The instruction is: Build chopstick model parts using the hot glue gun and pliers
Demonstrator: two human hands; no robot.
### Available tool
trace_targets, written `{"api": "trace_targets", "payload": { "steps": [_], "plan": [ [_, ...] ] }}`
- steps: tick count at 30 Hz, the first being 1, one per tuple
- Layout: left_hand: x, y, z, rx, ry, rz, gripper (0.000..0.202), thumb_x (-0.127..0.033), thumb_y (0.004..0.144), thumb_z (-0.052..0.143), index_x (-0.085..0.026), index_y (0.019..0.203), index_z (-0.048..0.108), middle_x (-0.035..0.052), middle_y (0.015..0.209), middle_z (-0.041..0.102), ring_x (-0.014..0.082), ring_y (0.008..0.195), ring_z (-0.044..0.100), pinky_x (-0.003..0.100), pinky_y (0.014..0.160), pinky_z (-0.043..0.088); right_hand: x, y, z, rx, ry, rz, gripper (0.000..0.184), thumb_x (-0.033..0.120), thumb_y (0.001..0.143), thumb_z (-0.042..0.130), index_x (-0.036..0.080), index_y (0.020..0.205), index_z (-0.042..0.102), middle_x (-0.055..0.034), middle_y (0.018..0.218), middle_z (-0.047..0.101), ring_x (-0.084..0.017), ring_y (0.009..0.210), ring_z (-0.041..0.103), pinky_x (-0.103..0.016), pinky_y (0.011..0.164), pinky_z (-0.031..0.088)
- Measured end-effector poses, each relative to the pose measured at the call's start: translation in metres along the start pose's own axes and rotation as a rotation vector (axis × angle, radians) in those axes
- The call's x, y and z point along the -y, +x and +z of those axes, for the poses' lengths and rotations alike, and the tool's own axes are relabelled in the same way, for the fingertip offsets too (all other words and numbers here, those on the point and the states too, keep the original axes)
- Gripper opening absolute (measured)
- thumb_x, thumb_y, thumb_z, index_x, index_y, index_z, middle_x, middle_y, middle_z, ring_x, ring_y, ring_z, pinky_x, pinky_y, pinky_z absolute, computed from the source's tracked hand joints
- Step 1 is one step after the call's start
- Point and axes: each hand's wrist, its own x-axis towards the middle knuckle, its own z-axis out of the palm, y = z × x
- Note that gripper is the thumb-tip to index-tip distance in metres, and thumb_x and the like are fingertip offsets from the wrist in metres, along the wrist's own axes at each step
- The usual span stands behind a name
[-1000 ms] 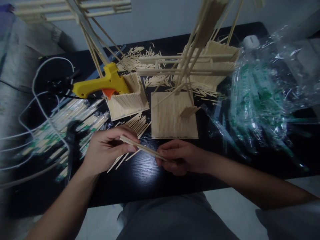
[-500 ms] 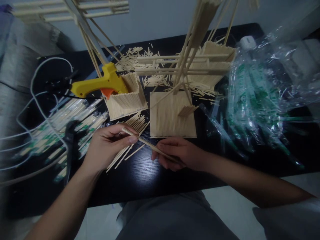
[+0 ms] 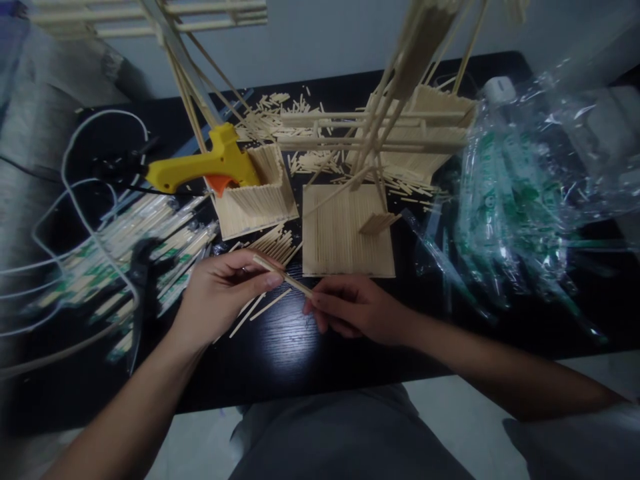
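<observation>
Both of my hands hold one thin wooden stick (image 3: 286, 279) over the near part of the black table (image 3: 280, 353). My left hand (image 3: 220, 293) pinches its upper left end between thumb and fingers. My right hand (image 3: 353, 307) is closed around the lower right part, which its fingers hide. A loose pile of similar sticks (image 3: 273, 248) lies just beyond my left hand. A flat square panel of glued sticks (image 3: 345, 233) sits directly behind my right hand.
A yellow glue gun (image 3: 203, 167) rests against an open stick box (image 3: 257, 193). Tall stick frames (image 3: 380, 127) rise at the back. Wrapped chopsticks (image 3: 130, 247) and white cables (image 3: 75, 200) lie at left. Crumpled clear plastic wrappers (image 3: 520, 193) cover the right side.
My right hand has slid up the stick toward my left hand, so less of the stick shows between them. My left hand has shifted slightly right.
</observation>
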Motion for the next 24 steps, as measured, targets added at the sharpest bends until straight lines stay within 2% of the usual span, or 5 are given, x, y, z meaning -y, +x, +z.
{"api": "trace_targets", "payload": {
  "steps": [5, 9, 12, 17, 24],
  "plan": [
    [-0.003, -0.002, 0.007, 0.018, -0.001, 0.014, 0.013, -0.032, 0.079, 0.089, -0.021, 0.084, 0.083, 0.0009, 0.080, 0.081, 0.0152, 0.070, 0.074, 0.023, 0.066, 0.061, -0.004, -0.003, 0.005, -0.185, -0.331, -0.208, 0.027, 0.040, 0.105, 0.063, 0.017, 0.096, 0.073, 0.0012, 0.076, 0.069, -0.008, 0.059, 0.056, -0.020, 0.056, 0.041],
    [-0.005, -0.005, 0.014, 0.042, -0.001, 0.026, 0.012, -0.032, 0.081, 0.088, -0.022, 0.086, 0.083, 0.0015, 0.084, 0.082, 0.0171, 0.075, 0.077, 0.025, 0.071, 0.063, -0.006, -0.005, 0.005, -0.228, -0.548, -0.331, 0.026, 0.037, 0.107, 0.059, 0.019, 0.094, 0.074, 0.0001, 0.080, 0.073, -0.012, 0.073, 0.066, -0.024, 0.074, 0.049],
    [-0.005, -0.007, 0.015, 0.019, -0.009, 0.026, 0.016, -0.035, 0.079, 0.090, -0.022, 0.085, 0.084, 0.0038, 0.084, 0.083, 0.0185, 0.075, 0.077, 0.027, 0.071, 0.064, -0.006, -0.005, 0.005, -0.243, -0.579, -0.343, 0.030, 0.040, 0.107, 0.058, 0.020, 0.092, 0.075, -0.0014, 0.081, 0.075, -0.014, 0.073, 0.066, -0.026, 0.076, 0.050],
    [-0.003, -0.008, 0.008, -0.065, 0.016, 0.061, 0.012, -0.030, 0.077, 0.091, -0.025, 0.086, 0.084, 0.0014, 0.082, 0.082, 0.0157, 0.070, 0.075, 0.024, 0.066, 0.062, -0.006, -0.007, 0.004, -0.242, -0.619, -0.351, 0.030, 0.038, 0.108, 0.057, 0.020, 0.093, 0.075, -0.0015, 0.080, 0.075, -0.014, 0.074, 0.068, -0.026, 0.075, 0.050],
    [-0.001, -0.009, 0.006, -0.067, 0.069, 0.147, 0.009, -0.028, 0.080, 0.089, -0.025, 0.087, 0.083, 0.0004, 0.082, 0.081, 0.0136, 0.071, 0.073, 0.022, 0.065, 0.059, -0.004, -0.008, 0.005, -0.232, -0.626, -0.391, 0.030, 0.036, 0.108, 0.057, 0.019, 0.092, 0.076, -0.0005, 0.078, 0.075, -0.013, 0.072, 0.069, -0.025, 0.074, 0.050]
  ]
}}
